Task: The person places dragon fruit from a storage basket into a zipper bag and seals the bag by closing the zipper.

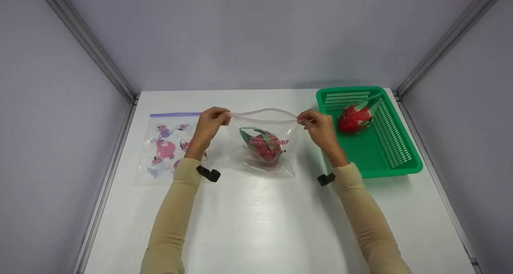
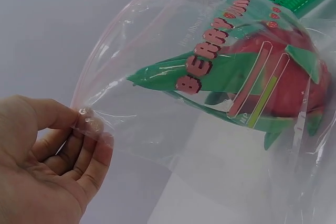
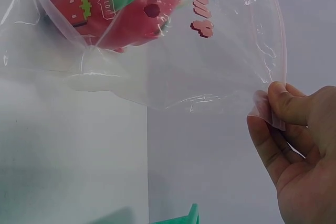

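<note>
A clear zip bag (image 1: 236, 145) with pink printed lettering hangs between both hands, its mouth gaping a little at the top. Inside it lies a red dragon fruit (image 1: 264, 147) with green leaves, also plain in the left wrist view as the dragon fruit (image 2: 283, 72) behind the lettering. My left hand (image 1: 209, 125) pinches the left end of the bag's pink zip strip between thumb and fingers. At the opposite end of that strip, my right hand (image 1: 320, 129) pinches the corner; the right wrist view shows the thumb (image 3: 286, 103) pressed over the plastic.
To the right stands a green plastic basket (image 1: 372, 153) with a second dragon fruit (image 1: 354, 119) in it. Another zip bag (image 1: 160, 145), with a purple strip and pink cartoon prints, lies flat on the white table (image 1: 256, 226) at the left, partly behind the left arm.
</note>
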The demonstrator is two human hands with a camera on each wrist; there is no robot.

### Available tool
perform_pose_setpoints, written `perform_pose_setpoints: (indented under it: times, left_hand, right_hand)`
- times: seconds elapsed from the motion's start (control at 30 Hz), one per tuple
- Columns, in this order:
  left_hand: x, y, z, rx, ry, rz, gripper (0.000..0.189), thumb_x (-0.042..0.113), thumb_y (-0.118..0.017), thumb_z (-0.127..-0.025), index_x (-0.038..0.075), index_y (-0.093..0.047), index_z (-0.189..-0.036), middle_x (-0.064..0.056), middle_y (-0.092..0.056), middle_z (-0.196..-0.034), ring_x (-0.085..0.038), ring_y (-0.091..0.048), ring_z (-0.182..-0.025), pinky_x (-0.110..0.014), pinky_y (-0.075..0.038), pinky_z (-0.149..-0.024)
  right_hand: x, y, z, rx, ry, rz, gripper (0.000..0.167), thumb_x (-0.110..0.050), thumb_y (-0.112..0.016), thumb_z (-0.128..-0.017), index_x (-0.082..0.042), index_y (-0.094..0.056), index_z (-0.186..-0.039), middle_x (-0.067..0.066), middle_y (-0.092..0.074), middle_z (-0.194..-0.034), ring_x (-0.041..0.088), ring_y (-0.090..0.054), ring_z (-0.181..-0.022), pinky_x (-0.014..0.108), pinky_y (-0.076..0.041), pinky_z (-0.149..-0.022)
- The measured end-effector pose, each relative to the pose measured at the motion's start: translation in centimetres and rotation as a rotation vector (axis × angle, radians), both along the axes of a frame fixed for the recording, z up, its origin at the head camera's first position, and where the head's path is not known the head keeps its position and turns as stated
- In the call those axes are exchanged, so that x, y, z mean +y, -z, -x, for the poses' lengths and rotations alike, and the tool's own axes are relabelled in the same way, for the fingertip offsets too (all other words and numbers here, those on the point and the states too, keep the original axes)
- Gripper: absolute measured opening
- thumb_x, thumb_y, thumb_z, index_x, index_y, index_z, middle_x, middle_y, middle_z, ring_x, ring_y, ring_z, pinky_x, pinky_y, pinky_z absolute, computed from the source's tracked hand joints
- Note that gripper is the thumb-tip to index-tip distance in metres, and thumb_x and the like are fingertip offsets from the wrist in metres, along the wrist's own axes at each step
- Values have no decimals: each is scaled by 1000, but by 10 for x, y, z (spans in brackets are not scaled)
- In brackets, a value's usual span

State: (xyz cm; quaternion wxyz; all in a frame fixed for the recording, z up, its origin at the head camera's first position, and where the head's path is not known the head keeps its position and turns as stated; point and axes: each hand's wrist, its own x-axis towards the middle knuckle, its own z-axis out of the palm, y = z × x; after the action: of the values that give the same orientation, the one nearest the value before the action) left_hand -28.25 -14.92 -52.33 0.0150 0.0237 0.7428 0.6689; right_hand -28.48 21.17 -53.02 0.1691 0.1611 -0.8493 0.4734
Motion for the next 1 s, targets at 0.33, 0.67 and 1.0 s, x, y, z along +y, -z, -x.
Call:
perform_pose_setpoints:
  times: [0.33,0.67,1.0]
  left_hand:
    - [-1,-8,0,10,-34,-20,23,14,-63,-108,-3,-71,-122,-9,-71,-107,-15,-67,-93,-25,-60,-89]
    - [-4,-13,-1,46,-29,-25,23,14,-63,-108,-3,-71,-123,-7,-71,-106,-15,-68,-93,-27,-60,-90]
    - [-5,-17,-4,63,-23,-21,22,14,-63,-108,-2,-71,-122,-8,-71,-105,-20,-69,-95,-25,-60,-90]
  right_hand:
    - [3,-17,-1,53,-5,-12,6,2,-74,-97,-2,-79,-96,15,-80,-93,24,-73,-78,7,-54,-72]
    - [3,-27,-3,57,-5,-36,8,1,-71,-100,1,-79,-101,17,-80,-99,27,-75,-84,6,-53,-78]
    - [5,-35,-5,105,-18,-32,8,0,-72,-99,-1,-80,-102,15,-80,-100,28,-74,-88,8,-53,-84]
